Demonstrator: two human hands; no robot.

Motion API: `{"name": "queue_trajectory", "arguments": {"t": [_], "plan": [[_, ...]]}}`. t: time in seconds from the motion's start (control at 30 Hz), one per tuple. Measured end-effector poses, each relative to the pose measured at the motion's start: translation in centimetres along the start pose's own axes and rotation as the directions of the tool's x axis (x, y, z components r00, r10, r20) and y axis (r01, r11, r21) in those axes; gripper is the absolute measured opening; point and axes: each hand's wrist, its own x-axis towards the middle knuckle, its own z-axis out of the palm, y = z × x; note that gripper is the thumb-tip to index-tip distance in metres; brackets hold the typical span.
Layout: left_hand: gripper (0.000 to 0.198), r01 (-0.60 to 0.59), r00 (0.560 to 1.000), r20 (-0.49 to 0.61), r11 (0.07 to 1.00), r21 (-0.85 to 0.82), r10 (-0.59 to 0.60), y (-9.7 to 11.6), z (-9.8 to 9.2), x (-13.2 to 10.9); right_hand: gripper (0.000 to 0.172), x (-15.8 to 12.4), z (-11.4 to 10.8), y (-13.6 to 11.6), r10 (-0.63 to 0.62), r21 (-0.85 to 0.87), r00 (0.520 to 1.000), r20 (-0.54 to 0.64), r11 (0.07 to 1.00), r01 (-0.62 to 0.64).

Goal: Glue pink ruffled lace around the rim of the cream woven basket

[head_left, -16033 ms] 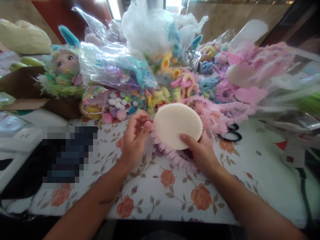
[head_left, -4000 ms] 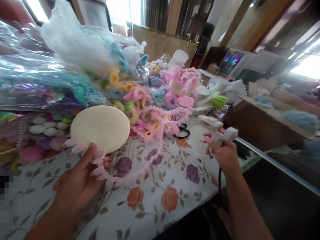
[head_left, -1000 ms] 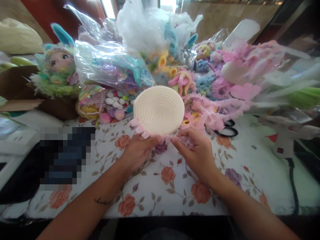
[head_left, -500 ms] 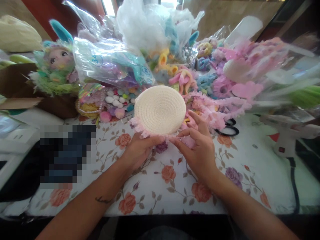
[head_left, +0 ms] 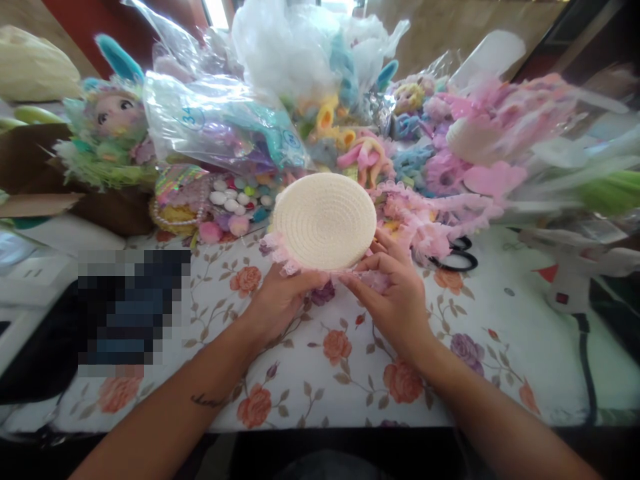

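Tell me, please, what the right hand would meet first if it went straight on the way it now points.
Most likely the cream woven disc: the right hand points up and left at its lower right edge, fingers at the pink lace, though depth there is unclear.

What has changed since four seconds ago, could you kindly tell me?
The right hand has let go of the glue gun, now set down at right, and pinches pink lace at the near edge of the woven disc. The left hand still holds the disc.
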Motion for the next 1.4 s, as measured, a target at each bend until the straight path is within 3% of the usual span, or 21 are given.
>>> {"name": "queue_trajectory", "arguments": {"t": [0.33,0.8,0.93,1.07,1.13,1.2,1.4], "plan": [[0.032,-0.006,1.0,-0.02,1.0,0.019,0.006,0.0,0.0,0.0,0.015,0.1,0.2,0.0,-0.007,0.019,1.0,-0.008,1.0,0.007],[0.016,-0.022,1.0,-0.004,0.996,0.083,0.022,-0.4,-0.4,0.0,0.029,0.5,0.0,0.1,0.123,-0.009,0.992,-0.028,0.992,-0.123],[0.022,-0.026,1.0,0.01,0.996,0.081,0.026,-0.5,-0.6,0.0,0.053,0.7,0.4,0.8,0.277,0.228,0.961,-0.009,0.936,-0.268],[0.027,-0.02,1.0,0.008,0.995,0.1,0.019,-0.6,-0.7,0.0,0.103,1.1,0.4,1.4,0.323,0.374,0.94,0.108,0.863,-0.34],[0.029,-0.026,1.0,0.011,0.994,0.11,0.025,-0.5,-0.7,-0.1,0.12,1.2,0.4,1.4,0.337,0.436,0.923,0.186,0.813,-0.385],[0.032,-0.031,0.999,0.016,0.99,0.141,0.029,-0.4,-0.6,-0.2,0.125,1.4,0.3,1.3,0.349,0.47,0.909,0.231,0.778,-0.418],[0.049,-0.087,0.996,0.017,0.957,0.278,0.086,-0.3,-0.6,-0.2,0.117,1.3,0.4,1.3,0.373,0.448,0.891,0.259,0.771,-0.453]]}}
